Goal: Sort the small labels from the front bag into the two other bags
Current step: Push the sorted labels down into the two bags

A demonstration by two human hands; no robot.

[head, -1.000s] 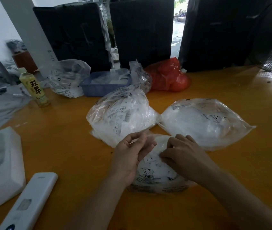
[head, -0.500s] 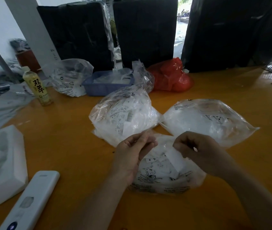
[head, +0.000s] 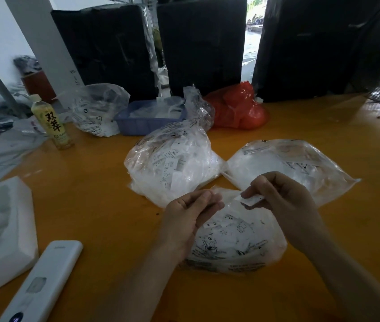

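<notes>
Fingers (head: 253, 192) of my right hand (head: 284, 201) pinch a small white label (head: 250, 201) between thumb and forefinger, just above the front bag (head: 235, 242). That label lies nearly flat, its long axis running left to right, the free end pointing toward my left hand (head: 189, 219). My right hand is raised off the table (head: 91, 205), knuckles up and wrist bent, the forearm coming in from the lower right. My left hand is turned palm toward me, fingers curled in with the tips pressed against the thumb at the top edge of the front bag; whether they grip plastic or a label I cannot tell. Loose labels marked XS show through the front bag below both hands.

Just beyond my left hand stands the fuller left bag (head: 172, 166), bulging with white labels. Beside it, touching at the corner, the flatter right bag (head: 291, 166) lies behind my right hand.

Nearer the left edge sit a white remote (head: 42, 280) and a white foam block (head: 1, 231). Farther back are a drink bottle (head: 52, 123), a blue tray (head: 147, 120) and a red bag (head: 237, 108).
</notes>
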